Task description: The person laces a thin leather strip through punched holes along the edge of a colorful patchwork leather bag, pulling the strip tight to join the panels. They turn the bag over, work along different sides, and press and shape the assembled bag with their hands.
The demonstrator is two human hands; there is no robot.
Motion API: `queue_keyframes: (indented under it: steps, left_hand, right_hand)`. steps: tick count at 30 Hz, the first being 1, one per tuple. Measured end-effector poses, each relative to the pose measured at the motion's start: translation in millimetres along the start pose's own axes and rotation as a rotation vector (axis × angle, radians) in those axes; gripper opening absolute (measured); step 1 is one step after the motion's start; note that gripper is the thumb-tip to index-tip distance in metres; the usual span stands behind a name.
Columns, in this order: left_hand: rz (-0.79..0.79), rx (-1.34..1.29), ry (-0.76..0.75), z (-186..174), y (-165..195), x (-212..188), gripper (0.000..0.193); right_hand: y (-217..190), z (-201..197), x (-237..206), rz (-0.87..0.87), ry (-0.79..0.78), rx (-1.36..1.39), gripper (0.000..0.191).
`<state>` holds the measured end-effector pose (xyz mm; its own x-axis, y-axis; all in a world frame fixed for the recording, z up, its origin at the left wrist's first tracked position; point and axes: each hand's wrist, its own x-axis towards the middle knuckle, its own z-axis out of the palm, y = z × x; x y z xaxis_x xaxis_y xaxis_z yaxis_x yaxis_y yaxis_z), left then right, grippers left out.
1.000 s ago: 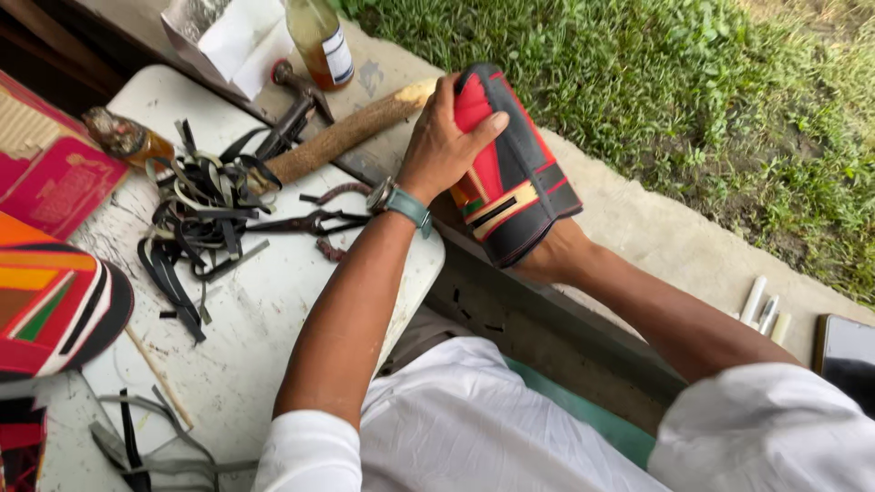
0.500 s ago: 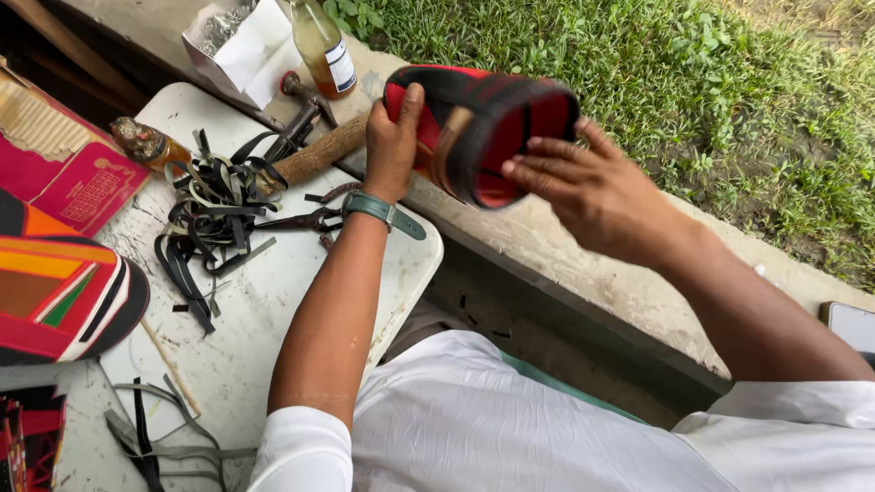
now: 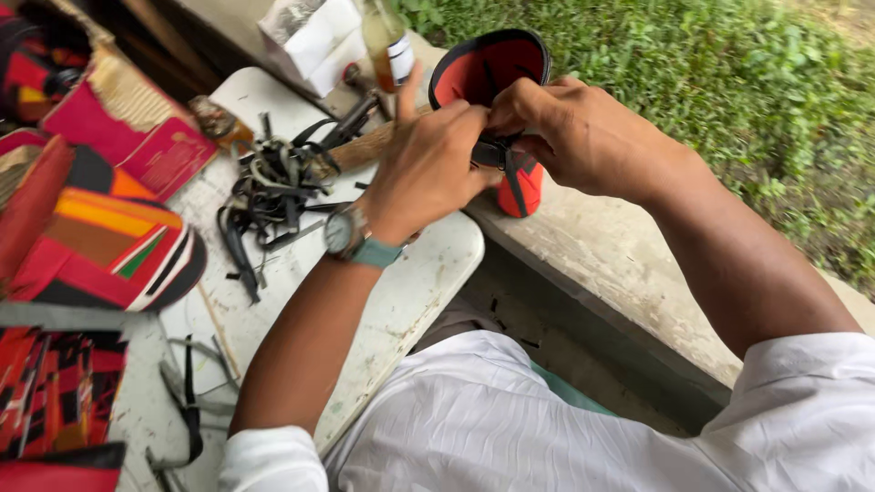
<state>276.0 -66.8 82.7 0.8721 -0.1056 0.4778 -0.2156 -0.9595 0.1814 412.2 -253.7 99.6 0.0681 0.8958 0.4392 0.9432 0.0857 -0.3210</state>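
From the head view, both hands meet over the far right corner of the white table (image 3: 410, 301), just where its rounded edge gives way to a concrete ledge (image 3: 620, 273) and, beyond that, grass (image 3: 729, 100). The left hand (image 3: 424, 169), with a watch on a teal band (image 3: 351, 235) at the wrist, is closed around the red and black sandal (image 3: 488, 68), its forefinger sticking up; the right hand (image 3: 583, 137) pinches the sandal's black strap (image 3: 492, 153) from the right side. The sandal stands almost on end, its red sole face turned toward the camera, its lower tip hanging past the table's edge above the ledge. Open room is scarce on the left: a tangle of black straps (image 3: 273, 187) lies in the middle of the table, touching a wooden handle (image 3: 360, 150) whose head is hidden behind the hands. Patterned red, orange and black pieces (image 3: 100, 246) crowd the left edge and are cut off by the frame. The near right part of the table is bare. How the strap joins the sole is covered by the fingers and cannot be made out. At the far edge stands a glass bottle (image 3: 387, 41) holding a yellowish liquid, its top cut off, beside a white box (image 3: 310, 36) whose contents do not show.
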Motion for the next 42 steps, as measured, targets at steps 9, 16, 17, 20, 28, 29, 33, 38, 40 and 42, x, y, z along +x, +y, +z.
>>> queue_keyframes:
  steps: [9,16,17,20,28,29,33,38,40,42]
  left_hand:
    - [-0.224,-0.384,0.122,26.8,-21.0,8.0,0.034]
    - [-0.083,-0.318,0.147,43.5,-27.2,8.6,0.021]
    - [-0.118,-0.315,0.113,44.9,-28.2,8.1,0.021]
    - [-0.096,-0.306,0.076,47.8,-30.6,6.9,0.019]
    - [-0.035,-0.360,0.257,51.2,-17.2,-12.9,0.020]
    - [-0.008,-0.360,0.258,49.4,-14.4,-24.9,0.021]
    - [-0.071,-0.434,0.240,30.2,-22.0,-99.3,0.018]
    - [-0.336,-0.608,0.327,4.1,-69.3,-201.1,0.017]
    - [-0.467,-0.711,0.313,3.3,-80.1,-231.7,0.020]
    - [-0.638,-0.844,0.274,7.1,-85.6,-251.5,0.017]
  right_hand:
    - [12.0,21.5,2.0,0.032,0.163,0.068,0.037]
    - [7.6,9.7,4.3,-0.024,0.094,-0.043,0.026]
    - [6.8,10.9,4.1,-0.075,0.092,-0.103,0.025]
    - [6.0,18.7,2.6,-0.123,0.135,-0.205,0.019]
    - [11.3,36.0,3.1,-0.062,0.319,0.102,0.015]
    - [13.3,34.6,3.8,-0.049,0.421,0.269,0.013]
    - [32.3,34.3,16.2,0.084,0.594,0.519,0.014]
    - [75.6,84.1,56.5,0.214,0.198,0.209,0.030]
    - [96.1,112.1,77.4,0.196,0.011,0.147,0.053]
    - [114.8,136.0,95.6,0.215,-0.078,-0.104,0.074]
